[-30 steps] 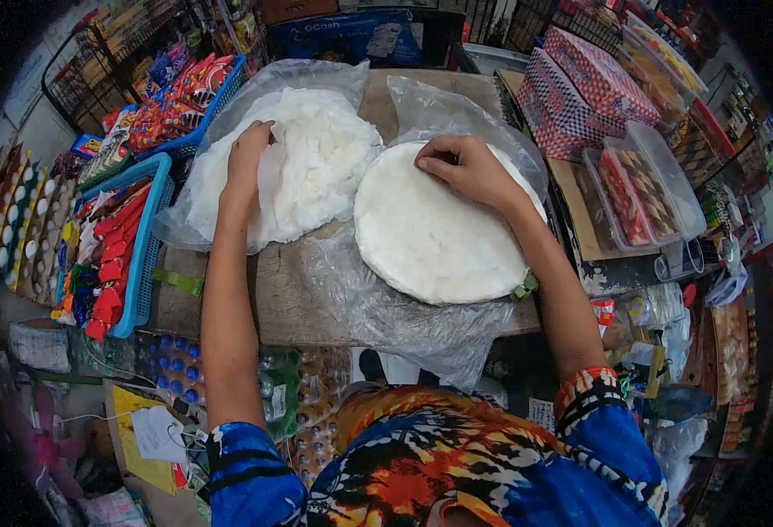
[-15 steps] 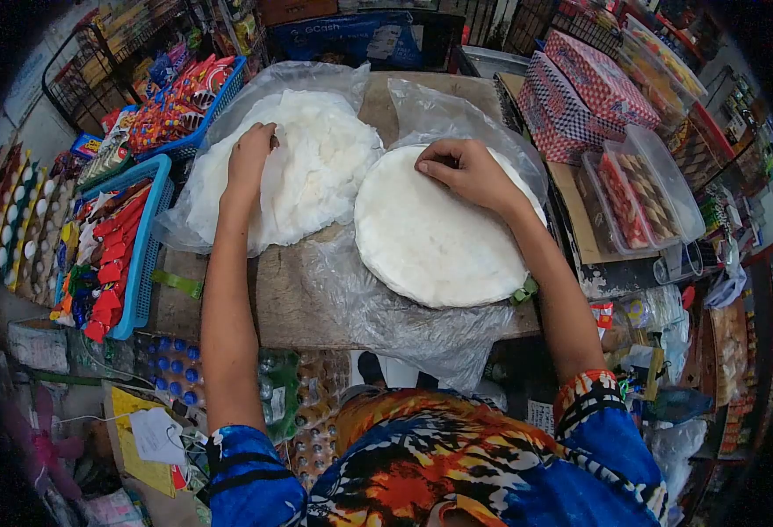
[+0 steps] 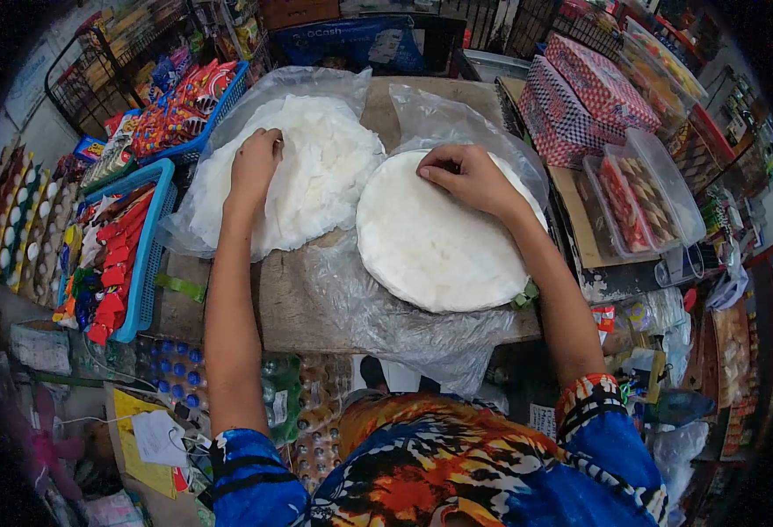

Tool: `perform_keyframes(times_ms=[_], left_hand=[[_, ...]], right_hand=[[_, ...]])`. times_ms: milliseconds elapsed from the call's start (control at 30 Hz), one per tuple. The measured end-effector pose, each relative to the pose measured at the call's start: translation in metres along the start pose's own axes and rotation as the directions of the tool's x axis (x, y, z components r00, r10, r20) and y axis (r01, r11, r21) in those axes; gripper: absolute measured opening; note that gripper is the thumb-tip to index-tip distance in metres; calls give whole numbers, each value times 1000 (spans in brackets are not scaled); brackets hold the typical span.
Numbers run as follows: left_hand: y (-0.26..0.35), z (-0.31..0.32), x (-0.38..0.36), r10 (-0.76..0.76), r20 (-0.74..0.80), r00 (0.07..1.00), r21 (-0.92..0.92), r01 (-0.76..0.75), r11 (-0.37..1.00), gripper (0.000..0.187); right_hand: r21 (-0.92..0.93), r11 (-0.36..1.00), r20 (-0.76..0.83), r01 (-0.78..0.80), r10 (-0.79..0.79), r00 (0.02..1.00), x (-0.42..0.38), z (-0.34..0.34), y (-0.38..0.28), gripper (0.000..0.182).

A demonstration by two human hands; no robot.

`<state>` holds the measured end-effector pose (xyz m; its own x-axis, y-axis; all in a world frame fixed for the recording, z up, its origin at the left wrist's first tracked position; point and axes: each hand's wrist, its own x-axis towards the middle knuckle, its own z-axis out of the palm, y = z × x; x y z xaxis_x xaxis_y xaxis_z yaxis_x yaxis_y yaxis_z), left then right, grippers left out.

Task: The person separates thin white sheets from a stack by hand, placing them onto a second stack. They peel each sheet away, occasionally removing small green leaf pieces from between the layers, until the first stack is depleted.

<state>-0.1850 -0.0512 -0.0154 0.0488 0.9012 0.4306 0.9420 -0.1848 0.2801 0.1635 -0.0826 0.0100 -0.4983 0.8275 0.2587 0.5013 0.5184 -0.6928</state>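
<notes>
Two piles of thin white sheets that look like round wrappers lie side by side on plastic. My left hand (image 3: 256,164) is over the uneven, ragged left pile (image 3: 321,189), its fingers curled down and their tips partly hidden. On the right, a neat round stack (image 3: 444,241) has a smooth top and an even edge. My right hand (image 3: 467,176) is over its upper part, thumb and forefinger pinched together close to the surface. I cannot tell whether a sheet is between the fingers of either hand.
Clear plastic (image 3: 404,303) spreads over the wooden table (image 3: 290,303) and hangs off its front edge. Blue baskets (image 3: 154,250) of snack packets stand at the left. Checkered boxes (image 3: 580,105) and a clear plastic tub (image 3: 654,198) are at the right. Bottles (image 3: 176,369) sit below.
My left hand has shifted slightly, its fingers now more curled over the left pile. My right hand stays pinched over the round stack. The view has moved a little.
</notes>
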Motion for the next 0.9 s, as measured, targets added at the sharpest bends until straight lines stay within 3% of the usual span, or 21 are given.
perform_keyframes(times_ms=[267,367,433,467,533,600,667,700,733,833,867,900], left_hand=[[4,0,-4,22,-58,998,26,-20,999,18],[9,-9,-6,0,-44,999,-50,-2,999,20],[10,-14,-6,18,-68,998,-252,-34,967,21],[11,-16,-4,19,-66,998,-251,-35,967,21],[16,-20,0,96,-233,968,-287,-163,944,21],[34,-29,0,110,-221,969,-389,-191,901,21],[60,-35,-2,128,-204,971,-493,-215,843,20],[71,-36,-4,183,-58,981,-598,-181,781,20],[82,-36,-9,245,84,966,-690,-121,713,20],[124,-40,-29,517,292,805,-725,-166,668,20],[135,-38,-35,586,353,729,-744,-161,648,21],[144,-34,-43,660,320,679,-792,-190,580,21]], right_hand=[[41,999,-8,-2,2,1000,0,2,3,20],[32,999,1,5,-5,1000,0,2,3,19],[26,1000,6,4,-4,1000,0,1,2,18],[18,1000,9,3,-3,1000,0,0,2,18],[39,999,29,-4,3,1000,0,0,4,18],[60,998,47,-17,14,999,0,-3,5,18],[29,998,173,54,-58,983,-2,-14,1,21],[57,989,238,136,-145,960,-2,-23,6,25],[62,991,238,123,-134,962,-10,-33,-2,25],[12,999,329,53,-54,943,-33,-67,-39,28],[19,999,233,34,-37,972,-49,-70,-49,29],[26,1000,135,14,-17,991,-66,-70,-57,30]])
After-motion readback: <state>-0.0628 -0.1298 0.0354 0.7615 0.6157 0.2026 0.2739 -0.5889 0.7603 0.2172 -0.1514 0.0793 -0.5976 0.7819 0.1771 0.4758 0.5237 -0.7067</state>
